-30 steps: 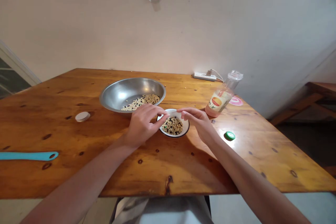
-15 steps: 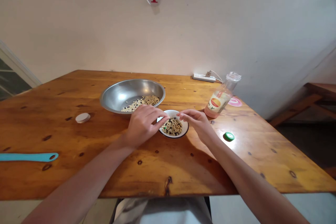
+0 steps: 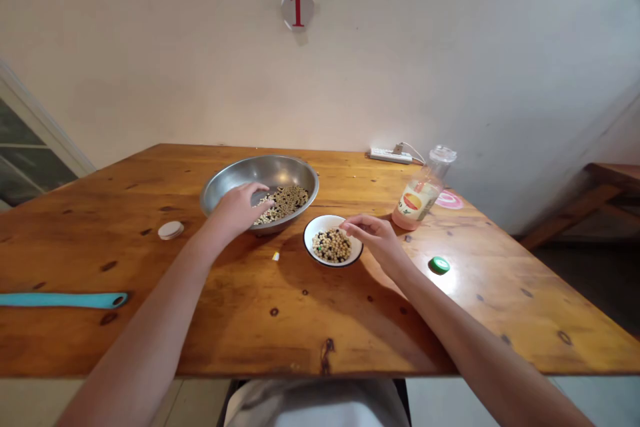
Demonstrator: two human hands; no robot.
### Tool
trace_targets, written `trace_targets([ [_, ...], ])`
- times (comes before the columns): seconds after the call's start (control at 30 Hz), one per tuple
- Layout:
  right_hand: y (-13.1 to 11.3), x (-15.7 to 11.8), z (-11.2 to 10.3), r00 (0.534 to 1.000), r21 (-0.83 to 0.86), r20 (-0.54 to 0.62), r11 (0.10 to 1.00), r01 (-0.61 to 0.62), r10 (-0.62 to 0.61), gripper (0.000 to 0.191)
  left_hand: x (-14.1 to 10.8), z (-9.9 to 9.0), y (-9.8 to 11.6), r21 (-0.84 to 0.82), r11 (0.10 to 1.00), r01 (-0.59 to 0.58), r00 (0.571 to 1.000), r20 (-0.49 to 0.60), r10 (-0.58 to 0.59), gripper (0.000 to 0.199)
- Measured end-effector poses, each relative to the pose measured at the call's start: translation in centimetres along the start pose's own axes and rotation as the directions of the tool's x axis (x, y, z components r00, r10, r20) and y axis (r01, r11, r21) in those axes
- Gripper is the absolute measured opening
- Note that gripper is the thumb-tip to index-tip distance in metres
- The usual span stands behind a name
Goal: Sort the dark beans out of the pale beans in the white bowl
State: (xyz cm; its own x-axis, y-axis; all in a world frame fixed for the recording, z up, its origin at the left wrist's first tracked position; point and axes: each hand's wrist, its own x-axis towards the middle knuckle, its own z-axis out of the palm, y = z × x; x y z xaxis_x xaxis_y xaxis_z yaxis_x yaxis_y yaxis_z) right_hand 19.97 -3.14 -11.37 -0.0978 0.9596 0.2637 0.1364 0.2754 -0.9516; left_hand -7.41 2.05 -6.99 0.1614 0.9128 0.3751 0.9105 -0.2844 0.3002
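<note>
My left hand (image 3: 240,208) reaches over the near left rim of the metal basin (image 3: 233,180), thumb and fingers apart, nothing seen between them. Pale yellow and dark beans (image 3: 293,200) lie in the basin's right part. A small white bowl with a dark rim (image 3: 327,221) stands to its right, holding similar beans (image 3: 331,247) and a tiny green bit. At the bowl's right edge is my right hand (image 3: 376,240), thumb and fingertips drawn together in a pinch; whatever they may hold is too small to make out.
Right of the bowl stand a clear bottle with pink contents (image 3: 417,200) and a green cap (image 3: 439,265). A white lid (image 3: 171,230), a blue handle (image 3: 65,300) and a small white-yellow scrap (image 3: 276,256) lie leftward. A power strip (image 3: 390,155) sits near the wall.
My left hand has moved left from the white bowl to the basin and its fingers have opened. My right hand stays by the bowl. The small scrap on the table is now uncovered.
</note>
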Motion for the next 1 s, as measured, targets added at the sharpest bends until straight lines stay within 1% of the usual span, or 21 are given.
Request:
trace_targets([
  [0.07, 0.1, -0.1, 0.0, 1.000, -0.026, 0.010, 1.000, 0.011, -0.011, 0.025, -0.1, 0.6, -0.4, 0.030, 0.999, 0.015, 0.993, 0.115, -0.018, 0.047],
  [0.13, 0.1, -0.1, 0.0, 1.000, -0.042, 0.011, 0.999, 0.018, -0.018, 0.025, -0.2, 0.9, -0.5, 0.069, 0.997, 0.027, 0.976, 0.214, -0.042, 0.056],
  [0.23, 0.2, -0.1, -0.1, 1.000, -0.060, 0.016, 0.998, 0.023, -0.022, 0.026, -0.5, 1.0, -0.4, 0.112, 0.993, 0.030, 0.931, 0.358, -0.068, 0.060],
  [0.3, 0.2, -0.1, 0.0, 0.999, -0.069, 0.018, 0.997, 0.027, -0.026, 0.027, -0.6, 1.1, -0.4, 0.119, 0.993, 0.023, 0.909, 0.411, -0.070, 0.061],
  [0.43, 0.1, -0.1, 0.0, 0.999, -0.085, 0.027, 0.996, 0.030, -0.028, 0.028, -0.8, 1.3, -0.6, 0.128, 0.992, 0.013, 0.894, 0.442, -0.069, 0.069],
  [0.53, 0.1, -0.1, -0.1, 0.999, -0.105, 0.031, 0.994, 0.036, -0.033, 0.029, -0.8, 1.3, -0.5, 0.125, 0.992, 0.003, 0.879, 0.473, -0.062, 0.068],
  [0.6, 0.1, -0.1, -0.1, 0.999, -0.121, 0.036, 0.992, 0.043, -0.039, 0.029, -0.8, 1.2, -0.4, 0.117, 0.993, -0.002, 0.865, 0.498, -0.057, 0.063],
  [0.73, 0.0, -0.1, 0.0, 0.998, -0.139, 0.045, 0.989, 0.055, -0.049, 0.027, -0.7, 1.1, -0.1, 0.083, 0.996, -0.024, 0.837, 0.546, -0.025, 0.044],
  [1.0, 0.0, -0.1, -0.1, 0.997, -0.121, 0.060, 0.991, 0.058, -0.051, 0.027, -0.8, 0.8, 0.3, 0.013, 1.000, -0.023, 0.827, 0.562, 0.012, 0.026],
])
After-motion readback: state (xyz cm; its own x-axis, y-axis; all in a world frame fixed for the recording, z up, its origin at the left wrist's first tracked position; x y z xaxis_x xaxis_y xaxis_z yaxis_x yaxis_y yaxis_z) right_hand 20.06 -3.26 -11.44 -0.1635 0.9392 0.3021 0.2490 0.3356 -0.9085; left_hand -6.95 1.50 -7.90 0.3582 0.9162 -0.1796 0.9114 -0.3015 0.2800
